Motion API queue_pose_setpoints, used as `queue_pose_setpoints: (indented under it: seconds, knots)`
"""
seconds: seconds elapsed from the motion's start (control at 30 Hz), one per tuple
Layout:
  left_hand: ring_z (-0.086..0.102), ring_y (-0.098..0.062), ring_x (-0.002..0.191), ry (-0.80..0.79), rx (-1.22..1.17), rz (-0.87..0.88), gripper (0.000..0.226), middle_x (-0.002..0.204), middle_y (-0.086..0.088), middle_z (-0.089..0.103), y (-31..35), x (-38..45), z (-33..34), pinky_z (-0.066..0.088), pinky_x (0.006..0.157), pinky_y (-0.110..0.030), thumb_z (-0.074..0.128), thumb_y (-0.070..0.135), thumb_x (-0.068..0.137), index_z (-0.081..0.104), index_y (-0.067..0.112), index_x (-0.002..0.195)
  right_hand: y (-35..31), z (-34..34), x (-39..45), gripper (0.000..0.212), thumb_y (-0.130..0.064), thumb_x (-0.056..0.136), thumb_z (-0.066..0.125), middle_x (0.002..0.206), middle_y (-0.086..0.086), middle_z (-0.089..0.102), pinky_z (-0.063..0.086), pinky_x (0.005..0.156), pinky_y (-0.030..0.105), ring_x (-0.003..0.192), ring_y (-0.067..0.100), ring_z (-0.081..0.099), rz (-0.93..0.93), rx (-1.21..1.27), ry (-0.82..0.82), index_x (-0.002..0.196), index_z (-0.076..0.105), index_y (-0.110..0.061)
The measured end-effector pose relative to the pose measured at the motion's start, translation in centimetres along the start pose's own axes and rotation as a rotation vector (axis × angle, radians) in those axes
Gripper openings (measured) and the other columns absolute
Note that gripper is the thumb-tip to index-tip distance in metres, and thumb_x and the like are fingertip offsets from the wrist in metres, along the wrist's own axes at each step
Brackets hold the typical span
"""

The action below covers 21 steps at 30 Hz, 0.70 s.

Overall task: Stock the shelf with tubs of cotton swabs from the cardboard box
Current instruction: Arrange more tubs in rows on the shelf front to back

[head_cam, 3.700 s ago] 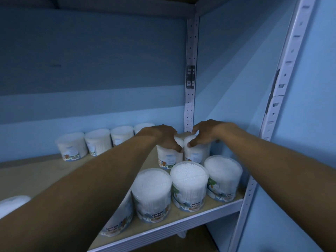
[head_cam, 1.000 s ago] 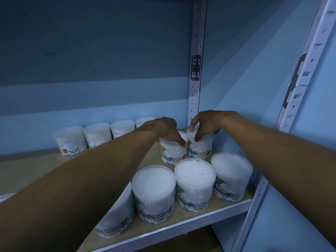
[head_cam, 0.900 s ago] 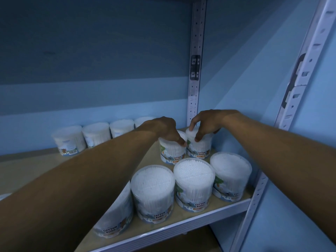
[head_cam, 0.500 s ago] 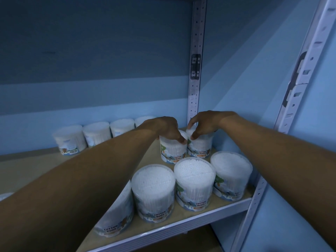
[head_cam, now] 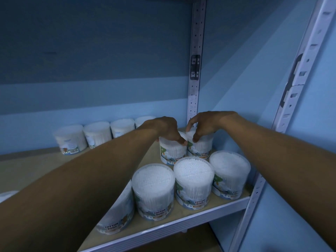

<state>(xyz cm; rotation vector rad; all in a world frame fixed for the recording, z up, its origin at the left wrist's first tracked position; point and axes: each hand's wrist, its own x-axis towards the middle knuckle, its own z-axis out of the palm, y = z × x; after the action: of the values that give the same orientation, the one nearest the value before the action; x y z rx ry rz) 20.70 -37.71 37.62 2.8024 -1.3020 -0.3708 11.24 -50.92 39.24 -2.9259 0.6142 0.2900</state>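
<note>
Left hand (head_cam: 168, 130) grips left tub (head_cam: 172, 151), right hand (head_cam: 203, 125) right tub (head_cam: 200, 149); seat both flush, labels forward, on shelf (head_cam: 181, 224).

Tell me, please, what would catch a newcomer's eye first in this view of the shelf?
Most likely the two bare forearms reaching in, with the left hand and right hand each set on the lid of a tub in the second row, near the shelf's right rear corner. Next come the bright front-row tubs along the shelf edge, then the back-row tubs lined against the blue wall.
</note>
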Motion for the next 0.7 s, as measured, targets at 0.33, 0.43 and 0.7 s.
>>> queue_pose_setpoints:
  seconds: [0.33,0.43,0.7]
  knots:
    - [0.064,-0.024,0.077,-0.016,0.018,0.0,0.081,0.125,-0.005,0.06,0.5,-1.0,0.2,0.059,0.076,-0.032,0.069,0.066,0.076,0.055,0.012,0.135,-0.3,0.0,-1.8,0.052,-0.038,0.08,0.08,0.138,-0.008,0.045,0.056,0.091,0.036,0.121,0.022,0.051,0.007,-0.018,-0.027,0.127,0.059,-0.041]
    - [0.062,-0.022,0.074,-0.009,-0.009,0.0,0.076,0.126,-0.004,0.059,0.6,-1.3,0.2,0.058,0.074,-0.03,0.066,0.065,0.08,0.056,0.012,0.134,-0.3,0.1,-2.4,0.051,-0.038,0.081,0.079,0.134,-0.008,0.045,0.056,0.093,0.037,0.12,0.022,0.051,0.008,-0.021,-0.037,0.127,0.059,-0.041]
    - [0.069,-0.028,0.088,-0.038,0.003,0.007,0.072,0.123,-0.003,0.06,1.0,-2.2,0.4,0.06,0.079,-0.033,0.067,0.065,0.078,0.06,0.013,0.127,-0.2,0.2,-3.6,0.05,-0.041,0.078,0.08,0.122,-0.011,0.045,0.055,0.094,0.038,0.113,0.019,0.052,0.014,-0.027,-0.048,0.123,0.06,-0.044]
